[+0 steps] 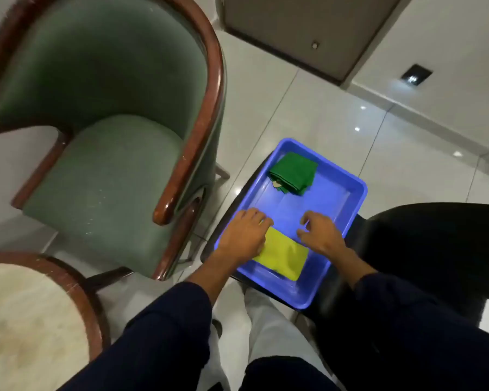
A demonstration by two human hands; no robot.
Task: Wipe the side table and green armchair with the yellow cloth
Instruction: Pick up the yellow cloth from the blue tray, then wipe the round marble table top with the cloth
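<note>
A folded yellow cloth (284, 254) lies in the near part of a blue plastic tray (342, 218). My left hand (244, 235) rests palm down on the cloth's left edge, fingers curled over it. Just right of the cloth, my right hand (321, 231) hovers with fingers spread and holds nothing. The green armchair (105, 153) with a dark wooden frame stands to the left. A round side table (26, 320) with a pale top and wooden rim sits at the lower left.
A folded green cloth (294, 174) lies at the tray's far end. The tray rests on a black seat (424, 249) at the right. White glossy floor tiles (294, 108) run between the chairs, with a brown door panel (308, 29) beyond.
</note>
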